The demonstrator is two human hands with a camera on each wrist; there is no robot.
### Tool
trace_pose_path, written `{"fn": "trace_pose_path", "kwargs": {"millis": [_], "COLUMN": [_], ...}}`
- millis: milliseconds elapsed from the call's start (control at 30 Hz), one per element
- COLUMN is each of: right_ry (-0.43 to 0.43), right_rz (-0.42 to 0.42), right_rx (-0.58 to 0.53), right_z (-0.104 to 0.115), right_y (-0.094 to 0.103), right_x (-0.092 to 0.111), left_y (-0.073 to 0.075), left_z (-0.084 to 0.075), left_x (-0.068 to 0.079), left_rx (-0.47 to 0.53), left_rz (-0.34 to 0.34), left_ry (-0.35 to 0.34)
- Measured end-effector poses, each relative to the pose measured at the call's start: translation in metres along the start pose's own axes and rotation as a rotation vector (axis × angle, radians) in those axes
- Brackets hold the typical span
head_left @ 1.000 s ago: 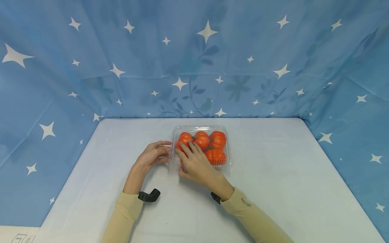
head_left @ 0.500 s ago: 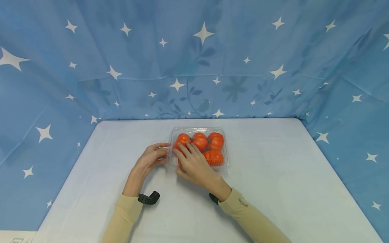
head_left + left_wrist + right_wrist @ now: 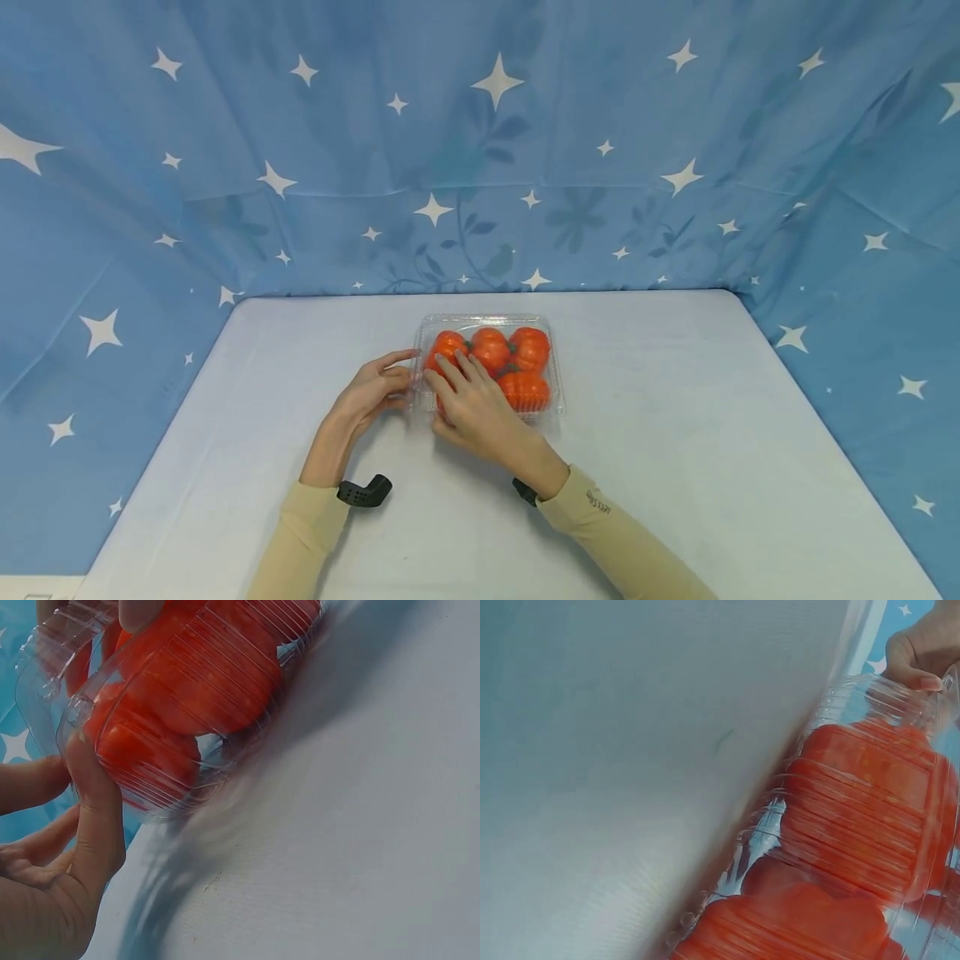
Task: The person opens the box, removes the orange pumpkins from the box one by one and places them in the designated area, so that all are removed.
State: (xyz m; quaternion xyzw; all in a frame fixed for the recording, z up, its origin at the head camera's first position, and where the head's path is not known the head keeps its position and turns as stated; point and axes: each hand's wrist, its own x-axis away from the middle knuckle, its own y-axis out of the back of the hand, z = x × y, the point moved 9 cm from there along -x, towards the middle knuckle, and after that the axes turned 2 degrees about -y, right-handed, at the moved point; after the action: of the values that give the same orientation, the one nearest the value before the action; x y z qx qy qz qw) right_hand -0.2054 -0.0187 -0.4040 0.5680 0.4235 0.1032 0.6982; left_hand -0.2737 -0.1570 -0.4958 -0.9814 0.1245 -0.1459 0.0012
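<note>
A clear plastic clamshell box (image 3: 483, 320) sits toward the back of the table, with several ribbed red-orange tomatoes (image 3: 529, 350) inside. My left hand (image 3: 367, 392) is at its left side. In the left wrist view the thumb (image 3: 94, 799) presses the corner of the rim and the forefinger meets it from behind, pinching the edge. My right hand (image 3: 483, 412) lies across the front left part of the box, fingers stretched over the tomatoes there and thumb low at the front edge. It covers part of a front tomato. The right wrist view shows the ribbed wall (image 3: 855, 817) close up.
A white-covered table (image 3: 675, 467) spreads around the box. Blue curtain (image 3: 630, 108) with white stars rises behind and at both sides. Black straps (image 3: 365, 492) sit at the wrists, below beige sleeves (image 3: 300, 533).
The whole head view has shifted slightly. Both hands keep nearly the same place at the box, the left fingers a little closer against its left edge.
</note>
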Motion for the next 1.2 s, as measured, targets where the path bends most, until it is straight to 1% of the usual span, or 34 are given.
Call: {"fn": "trace_pose_path", "kwargs": {"millis": [333,467,633,700,867,1200], "right_ry": [-0.024,-0.021,-0.032,-0.032,-0.015,-0.007], "right_rz": [0.091,0.091,0.089,0.101,0.130,0.102], "right_rx": [-0.070,-0.080,-0.072,-0.078,-0.105,-0.156], "right_z": [-0.005,-0.009,-0.020,-0.023,-0.030,-0.047], "right_y": [0.000,0.003,0.009,0.010,0.015,0.026], "right_x": [0.003,0.010,0.019,0.022,0.028,0.046], "left_y": [0.000,-0.002,-0.003,-0.003,0.000,0.002], "left_z": [0.000,0.001,-0.001,-0.001,-0.001,-0.001], "left_x": [0.004,0.004,0.003,0.004,0.004,0.004], "left_rx": [-0.013,-0.002,0.008,0.018,0.010,0.009], "left_rz": [-0.048,-0.047,-0.055,-0.064,-0.058,-0.045], "left_ry": [0.024,0.035,0.040,0.044,0.043,0.025]}}
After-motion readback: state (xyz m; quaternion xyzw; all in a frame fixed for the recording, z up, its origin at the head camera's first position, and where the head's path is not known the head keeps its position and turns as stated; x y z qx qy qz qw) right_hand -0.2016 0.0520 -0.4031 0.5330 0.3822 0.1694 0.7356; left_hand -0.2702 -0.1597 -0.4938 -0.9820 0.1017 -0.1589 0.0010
